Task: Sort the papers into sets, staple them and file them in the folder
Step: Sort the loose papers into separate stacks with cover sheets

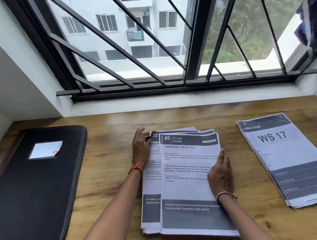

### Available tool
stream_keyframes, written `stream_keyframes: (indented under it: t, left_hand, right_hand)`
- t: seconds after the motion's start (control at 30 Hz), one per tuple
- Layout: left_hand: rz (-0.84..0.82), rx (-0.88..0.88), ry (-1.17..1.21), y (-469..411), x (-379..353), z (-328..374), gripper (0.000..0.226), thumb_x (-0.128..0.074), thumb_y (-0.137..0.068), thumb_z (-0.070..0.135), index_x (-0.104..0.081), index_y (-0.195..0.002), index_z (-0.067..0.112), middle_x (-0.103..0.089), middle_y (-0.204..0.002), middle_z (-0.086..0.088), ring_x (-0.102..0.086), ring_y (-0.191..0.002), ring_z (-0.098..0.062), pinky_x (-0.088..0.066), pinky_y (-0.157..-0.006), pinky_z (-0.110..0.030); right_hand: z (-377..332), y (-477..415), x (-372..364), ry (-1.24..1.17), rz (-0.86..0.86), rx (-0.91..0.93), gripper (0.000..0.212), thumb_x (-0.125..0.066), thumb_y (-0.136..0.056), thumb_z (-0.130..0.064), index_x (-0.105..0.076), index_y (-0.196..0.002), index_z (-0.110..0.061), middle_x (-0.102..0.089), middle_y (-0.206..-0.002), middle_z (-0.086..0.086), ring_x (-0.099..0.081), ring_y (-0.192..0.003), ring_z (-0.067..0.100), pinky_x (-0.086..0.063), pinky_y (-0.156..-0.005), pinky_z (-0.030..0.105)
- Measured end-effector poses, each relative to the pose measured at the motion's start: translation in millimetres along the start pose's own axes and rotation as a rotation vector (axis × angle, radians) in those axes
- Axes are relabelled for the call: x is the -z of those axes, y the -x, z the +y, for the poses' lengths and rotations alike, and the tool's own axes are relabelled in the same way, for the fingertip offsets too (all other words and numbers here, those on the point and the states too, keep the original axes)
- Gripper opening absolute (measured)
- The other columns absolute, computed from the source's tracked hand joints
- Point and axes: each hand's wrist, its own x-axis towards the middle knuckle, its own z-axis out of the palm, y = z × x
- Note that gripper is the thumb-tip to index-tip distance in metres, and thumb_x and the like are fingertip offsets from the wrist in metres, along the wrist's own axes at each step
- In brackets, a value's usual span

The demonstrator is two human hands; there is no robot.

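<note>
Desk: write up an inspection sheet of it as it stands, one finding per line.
Surface: wooden desk.
Job's things: closed black folder at left; fanned stack of papers in the middle, top sheet headed 85 Kitchen; second stack at right, headed WS 17; no stapler seen.
Clutter: nothing seen.
Hands: left hand rests on the fanned stack's upper left corner; right hand lies flat on its top sheet, fingers straight.
Cables: nothing seen.
Surroundings: barred window, building outside.

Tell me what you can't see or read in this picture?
Head view:
Sheet 32: mostly covered by sheet 85 and the left hand.
Folder: closed, inside hidden; bottom edge cuts its corner.
Folder label: writing too small.
WS 17 pile: small print blurred.
</note>
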Motion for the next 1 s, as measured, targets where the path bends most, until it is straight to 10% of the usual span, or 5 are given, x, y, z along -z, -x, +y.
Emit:
stream_keyframes:
  t: [0.1, 0.23, 0.5, 0.63, 1.0]
  left_hand:
    - [0.137, 0.034, 0.143, 1.1, 7.5, 8.4, 0.014, -0.058, -0.087, -0.002, -0.066, -0.098, 0.000, -0.067, -0.096, -0.008, -0.063, -0.095, -0.025, -0.042, -0.074, -0.010]
    - [0.099, 0.166, 0.289, 5.0, 14.5, 21.3, 0.024, -0.054, -0.093, 0.013, -0.056, -0.116, 0.004, -0.062, -0.090, -0.003, -0.058, -0.079, -0.013, -0.044, -0.061, -0.010]
    - [-0.179, 0.104, 0.077, 29.3, 21.4, 13.0, 0.016, -0.066, -0.082, 0.007, -0.067, -0.097, 0.001, -0.063, -0.111, -0.016, -0.054, -0.103, -0.026, -0.040, -0.081, -0.026]
    - [-0.282, 0.049, -0.054, 34.2, 19.2, 7.3, 0.018, -0.067, -0.082, 0.012, -0.066, -0.099, 0.005, -0.026, -0.152, -0.007, -0.004, -0.144, -0.026, -0.004, -0.114, -0.036]
    - [-0.417, 0.131, -0.091, 7.6, 28.1, 14.5, 0.032, -0.062, -0.075, 0.001, -0.049, -0.062, 0.027, -0.011, -0.157, -0.007, 0.015, -0.144, -0.018, 0.023, -0.108, -0.043]
  right_hand:
    - [-1.1, 0.1, -0.1, -0.008, 0.015, -0.004, 0.068, -0.051, -0.067, 0.018, -0.034, -0.132, 0.016, -0.049, -0.121, 0.035, -0.055, -0.096, 0.048, -0.050, -0.079, 0.048]
    - [-3.3, 0.3, 1.6, -0.035, 0.010, -0.014, 0.067, -0.049, -0.071, 0.016, -0.031, -0.135, 0.015, -0.046, -0.124, 0.035, -0.052, -0.100, 0.048, -0.047, -0.085, 0.049]
    - [-3.5, 1.1, 4.0, -0.043, 0.013, -0.019, 0.066, -0.046, -0.073, 0.014, -0.028, -0.137, 0.013, -0.046, -0.124, 0.034, -0.050, -0.102, 0.047, -0.044, -0.088, 0.047]
    - [-4.1, 1.1, 4.1, -0.045, 0.004, -0.010, 0.066, -0.044, -0.075, 0.013, -0.027, -0.138, 0.013, -0.042, -0.130, 0.034, -0.048, -0.108, 0.047, -0.042, -0.093, 0.047]
    - [-4.1, 0.8, 4.9, -0.038, -0.008, -0.008, 0.067, -0.045, -0.072, 0.014, -0.027, -0.137, 0.014, -0.042, -0.130, 0.034, -0.049, -0.107, 0.048, -0.044, -0.090, 0.048]
